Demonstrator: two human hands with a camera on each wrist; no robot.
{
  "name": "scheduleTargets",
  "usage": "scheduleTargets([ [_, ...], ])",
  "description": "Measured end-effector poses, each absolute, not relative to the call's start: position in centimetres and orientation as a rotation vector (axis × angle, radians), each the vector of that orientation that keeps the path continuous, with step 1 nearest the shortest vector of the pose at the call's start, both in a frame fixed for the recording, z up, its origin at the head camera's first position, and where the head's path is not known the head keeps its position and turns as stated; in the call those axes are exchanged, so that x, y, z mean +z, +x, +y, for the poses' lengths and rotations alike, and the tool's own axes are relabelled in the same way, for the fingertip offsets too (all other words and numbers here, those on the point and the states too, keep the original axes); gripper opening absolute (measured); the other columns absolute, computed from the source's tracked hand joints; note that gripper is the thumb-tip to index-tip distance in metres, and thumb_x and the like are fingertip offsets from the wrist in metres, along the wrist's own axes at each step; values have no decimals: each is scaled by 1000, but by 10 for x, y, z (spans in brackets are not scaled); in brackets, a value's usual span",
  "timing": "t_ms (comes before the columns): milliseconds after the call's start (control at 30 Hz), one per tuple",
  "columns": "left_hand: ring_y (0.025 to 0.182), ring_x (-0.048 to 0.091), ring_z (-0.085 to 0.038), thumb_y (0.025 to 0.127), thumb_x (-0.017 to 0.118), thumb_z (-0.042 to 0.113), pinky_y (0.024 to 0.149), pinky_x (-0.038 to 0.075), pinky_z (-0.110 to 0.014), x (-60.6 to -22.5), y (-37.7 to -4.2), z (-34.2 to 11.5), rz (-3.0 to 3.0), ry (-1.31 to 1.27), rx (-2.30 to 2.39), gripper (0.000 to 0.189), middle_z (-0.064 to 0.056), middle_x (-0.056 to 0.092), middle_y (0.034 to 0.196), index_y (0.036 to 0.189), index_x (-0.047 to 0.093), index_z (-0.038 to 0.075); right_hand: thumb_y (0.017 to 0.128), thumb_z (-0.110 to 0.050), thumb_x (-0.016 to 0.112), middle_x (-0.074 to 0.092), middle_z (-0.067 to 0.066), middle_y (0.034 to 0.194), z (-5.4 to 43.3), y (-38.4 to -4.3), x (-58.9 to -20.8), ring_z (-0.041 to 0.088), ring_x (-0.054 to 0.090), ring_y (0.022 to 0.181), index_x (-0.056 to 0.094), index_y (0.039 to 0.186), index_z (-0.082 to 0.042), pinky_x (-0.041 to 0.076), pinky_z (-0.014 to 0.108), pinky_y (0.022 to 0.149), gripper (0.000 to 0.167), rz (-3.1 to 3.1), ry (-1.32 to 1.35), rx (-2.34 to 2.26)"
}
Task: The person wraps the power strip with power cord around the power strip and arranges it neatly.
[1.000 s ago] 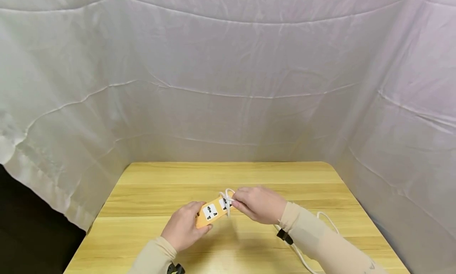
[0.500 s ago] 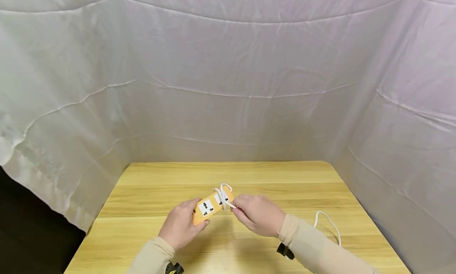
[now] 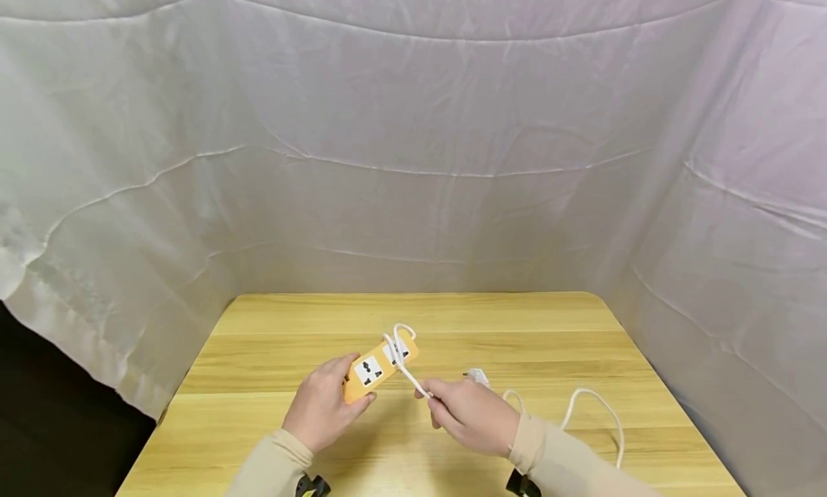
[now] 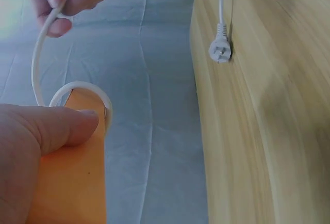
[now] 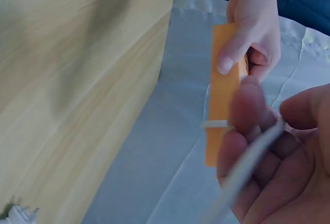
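The head view shows an orange power strip (image 3: 381, 366) in the air above the wooden worktop (image 3: 310, 317), in front of the person, slanting so that its right end lies farther away. The left hand (image 3: 327, 403) has its grip closed around the left end of the strip, with the thumb along the near edge and the fingers at the far edge. Two white socket panels (image 3: 368, 371) with black holes show on its upper face. White cord (image 3: 411, 378) is wound around the right end, across the second panel, and one loop stands out beyond the far edge. From there the cord runs to the right hand (image 3: 474, 414), whose grip is closed in a pinch on it, with thumb and fingers near together and apart from the strip. The white plug (image 3: 478, 376) is just beyond the right hand; in the left wrist view its pins are visible, but whether it touches the worktop I cannot tell. More cord makes an arch by the right sleeve (image 3: 568, 457). Pale cloth (image 3: 413, 217) encloses the worktop on the left, the back and the right, as a booth does.
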State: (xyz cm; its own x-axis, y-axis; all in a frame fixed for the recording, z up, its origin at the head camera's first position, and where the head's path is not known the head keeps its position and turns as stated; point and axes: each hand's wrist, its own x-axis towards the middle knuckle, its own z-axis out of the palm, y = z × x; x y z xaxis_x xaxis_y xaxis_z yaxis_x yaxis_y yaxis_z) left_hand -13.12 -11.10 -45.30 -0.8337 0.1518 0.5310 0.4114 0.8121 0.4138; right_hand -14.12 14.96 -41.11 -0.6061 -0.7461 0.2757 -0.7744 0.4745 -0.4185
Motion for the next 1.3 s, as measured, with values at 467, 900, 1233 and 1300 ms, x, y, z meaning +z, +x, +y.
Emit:
scheduleTargets([
  [467,81,61,-11,65,89,28,61,50,-20,-436,-121,-106,-2392,-482,-802,65,-7,68,102,120,62,4,96,-21,59,69,-14,78,150,-143,-428,-6,59,60,54,88,-20,44,9,51,9,-2665,1383,1002],
  [900,78,60,-10,65,89,27,58,49,-20,-423,-124,-110,-2279,-538,-775,65,-6,68,98,118,62,2,91,-22,66,63,-20,73,140,-165,-428,-10,42,53,68,87,-22,34,12,45,5,-2628,1284,934],
  [1233,80,61,-14,66,88,26,59,51,-25,-412,-128,-115,-2222,-538,-749,64,-9,67,100,118,62,0,95,-21,61,67,-12,73,127,-189,-408,-5,48,55,71,88,-16,42,16,50,13,-2730,1310,904],
  [1300,79,61,-13,67,88,26,58,50,-24,-411,-128,-115,-2219,-536,-745,64,-9,67,99,118,62,0,95,-22,61,64,-13,69,126,-191,-405,-5,43,52,71,87,-16,38,15,47,14,-2730,1328,874],
])
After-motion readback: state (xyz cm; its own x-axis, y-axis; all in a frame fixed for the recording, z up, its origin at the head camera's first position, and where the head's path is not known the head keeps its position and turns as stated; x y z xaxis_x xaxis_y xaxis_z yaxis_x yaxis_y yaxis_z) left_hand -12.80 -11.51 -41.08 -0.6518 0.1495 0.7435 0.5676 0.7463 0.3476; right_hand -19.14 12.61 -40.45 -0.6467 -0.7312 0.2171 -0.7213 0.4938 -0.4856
